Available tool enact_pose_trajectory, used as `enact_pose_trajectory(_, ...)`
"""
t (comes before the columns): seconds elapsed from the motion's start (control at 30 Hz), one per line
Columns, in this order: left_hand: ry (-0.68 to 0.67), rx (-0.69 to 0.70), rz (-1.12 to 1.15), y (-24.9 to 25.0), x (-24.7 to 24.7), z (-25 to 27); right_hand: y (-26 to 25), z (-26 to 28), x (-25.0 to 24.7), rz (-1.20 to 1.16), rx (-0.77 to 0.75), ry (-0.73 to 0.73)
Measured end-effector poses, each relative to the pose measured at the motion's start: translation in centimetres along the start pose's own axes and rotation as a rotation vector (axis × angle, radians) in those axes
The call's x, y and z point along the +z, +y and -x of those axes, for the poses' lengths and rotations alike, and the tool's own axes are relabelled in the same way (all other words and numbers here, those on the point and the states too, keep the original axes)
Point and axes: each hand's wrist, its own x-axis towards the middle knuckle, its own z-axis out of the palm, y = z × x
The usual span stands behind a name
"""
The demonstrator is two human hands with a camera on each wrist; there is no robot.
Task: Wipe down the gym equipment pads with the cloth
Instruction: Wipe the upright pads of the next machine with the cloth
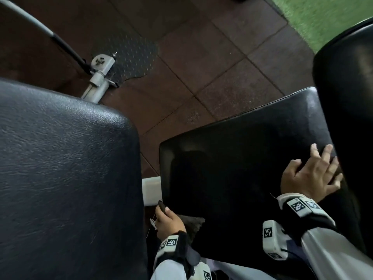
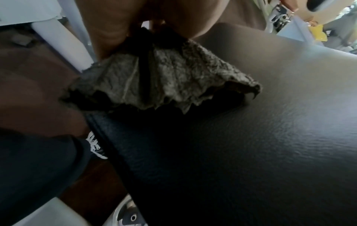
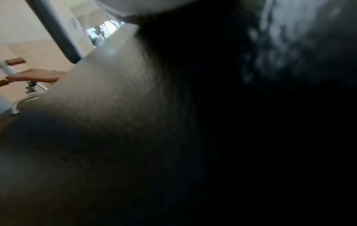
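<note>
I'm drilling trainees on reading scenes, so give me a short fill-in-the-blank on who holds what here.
1. The cloth is gripped by the person's ____ hand.
2. The right hand rests with fingers spread on the flat black ____.
3. The right hand holds ____.
4. Beyond the brown floor tiles lies a strip of ____ turf.

Missing words: left; pad; nothing; green

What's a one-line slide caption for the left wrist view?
Left hand pinches a crumpled grey cloth at the edge of a black vinyl seat pad.
</note>
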Motion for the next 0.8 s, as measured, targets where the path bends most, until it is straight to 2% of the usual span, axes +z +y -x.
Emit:
enact_pose_trajectory(0.13,0.072,0.212,-0.009,1.4,0.5,0.0,0.5,0.6,-1.4,-0.134,-0.034,-0.034)
enact_pose_trajectory(0.23,0.035,0.32,-0.026,3.3,1.0,0.7,2.0,3.2,-1.8,-0.124,-0.174,-0.051)
enact_pose_trajectory(0.33,-0.141,0.393,-0.017,6.4,1.9,2.1,3.5,7.3,-1.8,-0.078,-0.272,-0.158)
enact_pose_trajectory(0.47,-0.409,0.835,-0.117,8.6,3.1,5.1,4.2,12.1,-1.5,-0.037,-0.289,-0.213)
enact_pose_trajectory(0.53,-0.569,0.963,-0.181,9.3,2.8,5.8,4.0,13.5,-1.0,-0.033,-0.264,-0.216)
enact_pose_trajectory(0.57,-0.607,0.993,-0.205,9.6,2.4,5.8,3.7,14.0,-0.9,-0.027,-0.249,-0.215)
enact_pose_trajectory(0.67,-0.597,1.02,-0.234,11.0,1.0,4.3,1.5,15.0,-0.7,0.001,-0.202,-0.192)
enact_pose_trajectory(0.73,-0.561,0.966,-0.241,11.8,0.1,2.5,-0.7,15.4,-0.9,0.008,-0.168,-0.213)
enact_pose_trajectory(0.8,-0.56,0.891,-0.342,12.5,-0.8,0.7,-3.0,15.6,-0.9,-0.006,-0.153,-0.259)
